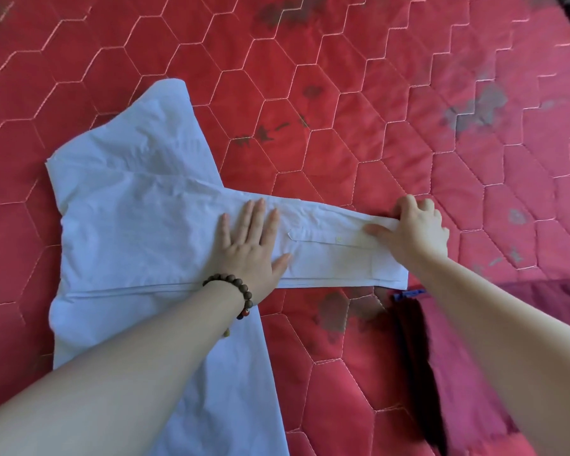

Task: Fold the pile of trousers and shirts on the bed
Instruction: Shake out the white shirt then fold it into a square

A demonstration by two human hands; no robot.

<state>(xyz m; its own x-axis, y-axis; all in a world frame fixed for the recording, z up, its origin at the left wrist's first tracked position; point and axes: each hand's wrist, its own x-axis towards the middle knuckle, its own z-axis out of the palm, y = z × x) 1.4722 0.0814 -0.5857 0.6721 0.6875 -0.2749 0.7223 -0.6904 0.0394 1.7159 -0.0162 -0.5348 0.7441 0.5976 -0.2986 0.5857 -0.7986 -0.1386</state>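
Left hand (249, 248) presses flat on the white shirt (129, 218); right hand (412, 230) pinches its cuff (380, 258).

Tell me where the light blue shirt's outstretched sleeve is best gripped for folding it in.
Probably at the cuff end of the light blue cotton shirt, approached from the right: the sleeve lies flat and straight, its free edge there. The right hand already pinches it; the left hand presses flat.

Single head-worn view, looking forward and down, close over the bed (408, 110), wide-angle
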